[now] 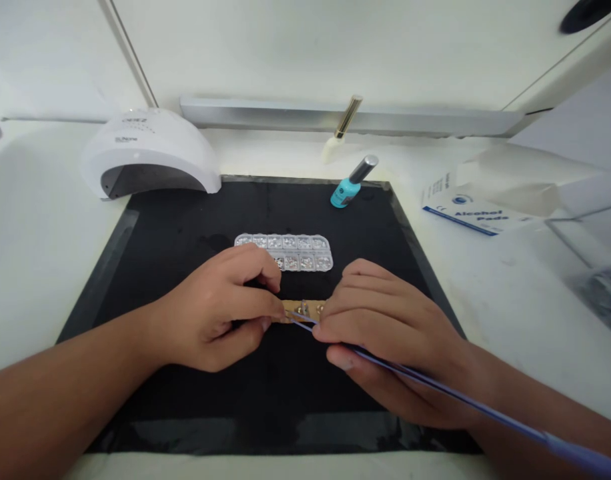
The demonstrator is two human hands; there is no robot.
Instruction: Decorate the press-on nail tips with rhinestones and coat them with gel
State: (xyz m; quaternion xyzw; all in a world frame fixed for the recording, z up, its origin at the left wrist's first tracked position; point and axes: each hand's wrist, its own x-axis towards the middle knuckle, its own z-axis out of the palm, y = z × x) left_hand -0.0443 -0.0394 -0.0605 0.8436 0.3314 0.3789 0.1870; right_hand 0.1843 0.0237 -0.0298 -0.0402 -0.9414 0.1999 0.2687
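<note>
A narrow tan strip with small metallic pieces on it lies across the black mat, between my hands. My left hand pinches the strip's left end between thumb and index finger. Long purple tweezers are gripped in my right hand, their tips touching or very near the strip beside my left fingertips. Whether the tips hold a small piece is too small to tell. Just beyond the strip sits a clear compartment case of small shiny bits, its left front part hidden by my left hand.
A white lamp stands at the mat's back left corner. Behind the case are a turquoise bottle and a white bottle with a gold cap. An alcohol pads box lies on the right. The black mat covers the middle.
</note>
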